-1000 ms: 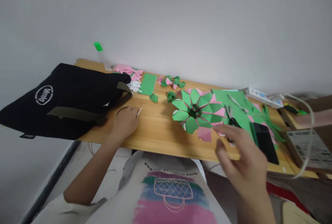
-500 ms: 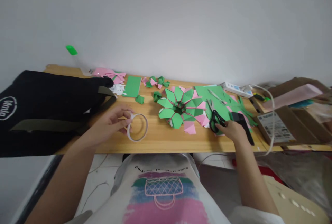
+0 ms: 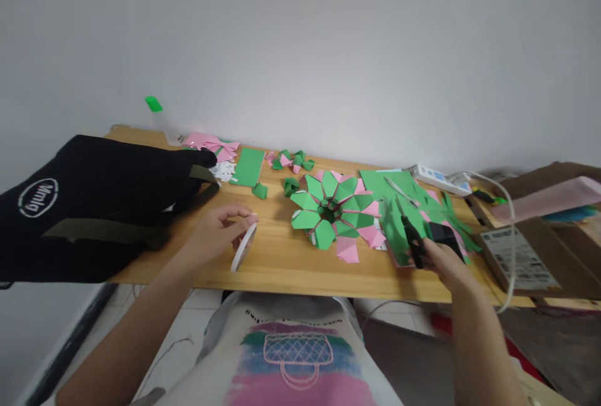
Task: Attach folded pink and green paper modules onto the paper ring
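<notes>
Between the thumb and fingers of my left hand [image 3: 224, 230] is a thin white roll of tape [image 3: 245, 247], turned nearly edge-on above the table's front. My right hand [image 3: 439, 259] grips black-handled scissors [image 3: 413, 237], their blades tilted up and away over green paper; motion blurs them somewhat. Between the hands sits a round flower shape of folded green and pink paper [image 3: 323, 230], with a dark hole at its centre. A loose pink paper piece [image 3: 347, 249] lies at its front edge. A dark phone [image 3: 446, 238] lies just beyond my right hand, partly covered.
A black bag [image 3: 107, 205] covers the table's left side. Behind the flower are small folded paper pieces [image 3: 293, 160] and a green paper stack [image 3: 248, 166]. Green sheets [image 3: 375, 182], a power strip [image 3: 440, 179], a white cable [image 3: 511, 237] and a cardboard box [image 3: 544, 262] occupy the right.
My right hand has lifted the scissors from the paper, turning them more upright. The tape roll in my left hand has rotated from face-on to nearly edge-on. The view has shifted slightly.
</notes>
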Tool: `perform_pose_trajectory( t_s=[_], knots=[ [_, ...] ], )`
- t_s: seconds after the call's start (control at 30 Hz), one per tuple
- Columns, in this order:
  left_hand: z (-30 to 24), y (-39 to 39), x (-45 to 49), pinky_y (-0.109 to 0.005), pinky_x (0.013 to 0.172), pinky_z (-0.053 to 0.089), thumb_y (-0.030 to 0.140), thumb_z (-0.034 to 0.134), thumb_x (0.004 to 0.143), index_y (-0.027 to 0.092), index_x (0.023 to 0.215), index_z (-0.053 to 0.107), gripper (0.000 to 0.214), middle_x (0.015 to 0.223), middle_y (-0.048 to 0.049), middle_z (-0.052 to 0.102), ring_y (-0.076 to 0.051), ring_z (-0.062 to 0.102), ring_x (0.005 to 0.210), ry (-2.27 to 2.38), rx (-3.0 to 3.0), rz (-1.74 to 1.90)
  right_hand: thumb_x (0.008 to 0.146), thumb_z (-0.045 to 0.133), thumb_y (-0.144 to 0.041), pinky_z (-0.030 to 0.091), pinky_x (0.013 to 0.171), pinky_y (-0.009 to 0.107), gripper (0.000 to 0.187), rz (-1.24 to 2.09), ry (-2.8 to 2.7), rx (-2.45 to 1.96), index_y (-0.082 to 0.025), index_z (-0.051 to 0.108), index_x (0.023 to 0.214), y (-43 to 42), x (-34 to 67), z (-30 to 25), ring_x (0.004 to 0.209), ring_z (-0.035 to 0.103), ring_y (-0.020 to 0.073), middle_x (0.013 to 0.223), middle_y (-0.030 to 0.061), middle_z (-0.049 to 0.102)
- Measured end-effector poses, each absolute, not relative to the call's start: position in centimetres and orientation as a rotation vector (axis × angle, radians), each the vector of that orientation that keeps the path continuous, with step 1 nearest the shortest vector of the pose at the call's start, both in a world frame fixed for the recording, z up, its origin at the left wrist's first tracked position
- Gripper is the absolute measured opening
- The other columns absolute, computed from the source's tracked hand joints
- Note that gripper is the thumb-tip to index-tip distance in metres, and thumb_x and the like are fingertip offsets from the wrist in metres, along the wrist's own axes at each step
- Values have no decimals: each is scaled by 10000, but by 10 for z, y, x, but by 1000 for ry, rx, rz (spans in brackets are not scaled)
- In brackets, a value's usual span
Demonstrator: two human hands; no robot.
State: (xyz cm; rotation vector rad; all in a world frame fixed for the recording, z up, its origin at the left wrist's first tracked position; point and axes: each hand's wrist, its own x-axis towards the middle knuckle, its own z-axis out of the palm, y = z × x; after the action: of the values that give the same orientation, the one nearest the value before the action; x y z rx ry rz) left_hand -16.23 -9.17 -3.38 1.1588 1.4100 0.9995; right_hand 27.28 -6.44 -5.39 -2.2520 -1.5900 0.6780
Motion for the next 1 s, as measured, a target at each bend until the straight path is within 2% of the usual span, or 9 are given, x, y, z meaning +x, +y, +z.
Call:
perform_pose_trajectory(
  t_s=[0.07, 0.13, 0.27, 0.33, 0.4, 0.57, 0.8, 0.9, 1.0],
  knots=[
    [-32, -90, -159, -209, 398, 466, 537, 748, 638, 172, 664, 609, 391, 532, 18, 592, -115, 556, 421, 1408, 1129, 1001, 869, 343, -628, 511, 607, 387, 477, 851, -1525, -1994, -232, 523, 675, -70, 271, -51, 684, 653, 262, 607, 87, 596],
    [-29, -89, -156, -217, 406, 479, 548, 745, 630, 178, 669, 601, 399, 546, 19, 604, -124, 574, 430, 1405, 1100, 1019, 777, 336, -740, 485, 590, 399, 505, 977, -1456, -1747, -260, 432, 652, -76, 265, -48, 655, 600, 243, 643, 56, 548],
    [-20, -84, -150, -222, 422, 485, 538, 768, 599, 176, 685, 606, 405, 584, 24, 616, -115, 573, 428, 1395, 1052, 1060, 628, 355, -866, 355, 498, 342, 598, 1050, -1360, -1408, -273, 361, 701, -88, 247, -39, 551, 378, 172, 668, -17, 353],
    [-15, -82, -146, -217, 433, 483, 523, 771, 604, 174, 686, 602, 396, 569, 31, 601, -106, 561, 427, 1375, 1036, 1085, 677, 364, -852, 274, 473, 314, 578, 1095, -1284, -1225, -276, 373, 731, -93, 238, -32, 536, 271, 156, 679, -34, 261],
    [-11, -81, -143, -213, 442, 480, 500, 773, 615, 171, 699, 607, 378, 561, 32, 600, -102, 557, 435, 1349, 1026, 1109, 743, 380, -805, 243, 470, 308, 529, 1170, -1254, -1112, -277, 404, 759, -97, 229, -24, 548, 241, 157, 698, -33, 233],
    [-5, -81, -140, -215, 460, 500, 460, 787, 634, 170, 797, 649, 360, 605, 16, 656, -121, 604, 479, 1251, 1049, 1118, 749, 546, -679, 294, 469, 308, 415, 1144, -1331, -1056, -284, 431, 806, -99, 220, -14, 560, 311, 161, 702, -22, 284],
    [0, -87, -139, -214, 515, 546, 318, 762, 732, 194, 825, 676, 177, 674, 9, 689, -131, 660, 569, 1097, 1145, 1170, 747, 531, -684, 382, 491, 359, 397, 1250, -1512, -1074, -303, 465, 836, -113, 202, 1, 566, 499, 227, 646, 13, 474],
    [5, -90, -135, -238, 516, 556, 303, 767, 757, 197, 793, 668, 150, 781, -5, 689, -124, 662, 563, 1024, 1201, 1242, 720, 566, -694, 416, 484, 375, 415, 1303, -1464, -1099, -303, 475, 822, -123, 175, 16, 535, 547, 237, 632, 20, 534],
    [13, -93, -131, -253, 526, 571, 349, 743, 807, 197, 759, 680, 171, 892, -51, 685, -160, 693, 689, 950, 1417, 1330, 754, 615, -636, 511, 573, 407, 382, 1483, -1486, -1018, -292, 495, 866, -124, 136, 29, 639, 634, 249, 773, 51, 659]
  ],
)
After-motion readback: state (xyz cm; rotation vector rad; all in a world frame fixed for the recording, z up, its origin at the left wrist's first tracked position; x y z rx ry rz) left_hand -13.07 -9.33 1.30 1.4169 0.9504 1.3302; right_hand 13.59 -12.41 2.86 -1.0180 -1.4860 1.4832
